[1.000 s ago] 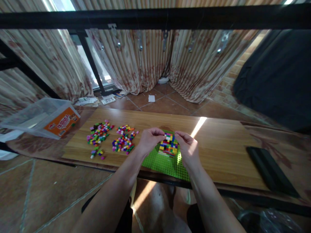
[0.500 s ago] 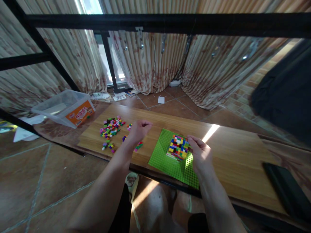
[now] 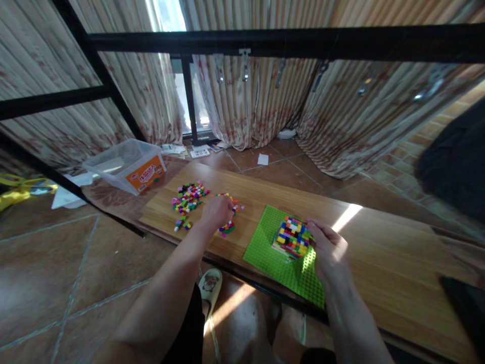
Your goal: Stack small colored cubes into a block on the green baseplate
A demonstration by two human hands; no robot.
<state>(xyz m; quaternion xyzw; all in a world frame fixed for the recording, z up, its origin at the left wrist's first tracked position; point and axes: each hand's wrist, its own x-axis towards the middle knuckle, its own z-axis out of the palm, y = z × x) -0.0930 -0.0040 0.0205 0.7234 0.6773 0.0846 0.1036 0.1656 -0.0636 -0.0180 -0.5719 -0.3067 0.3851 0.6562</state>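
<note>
On the green studded baseplate (image 3: 261,247) stands a low block of many-coloured toy bricks (image 3: 291,235). My right hand (image 3: 329,245) is at the block's right side, thumb and forefinger closed against its far right corner; part of that edge is hidden behind them. To the left, my left hand (image 3: 217,212) reaches down over a small group of loose bricks (image 3: 227,228), its fingers curled and closed. Whatever lies between those fingertips is hidden. A larger heap of loose bricks (image 3: 189,196) spreads just beyond, left of my left hand.
A clear plastic tub (image 3: 125,164) with an orange label stands past the left end of the wooden board (image 3: 364,258). A dark flat object (image 3: 464,308) lies at the right. Black metal bars (image 3: 265,44) and curtains (image 3: 242,106) rise behind.
My left hand has moved down and left, from above the board to the small group of bricks. My right hand stays beside the block. The whole view has shifted slightly.
</note>
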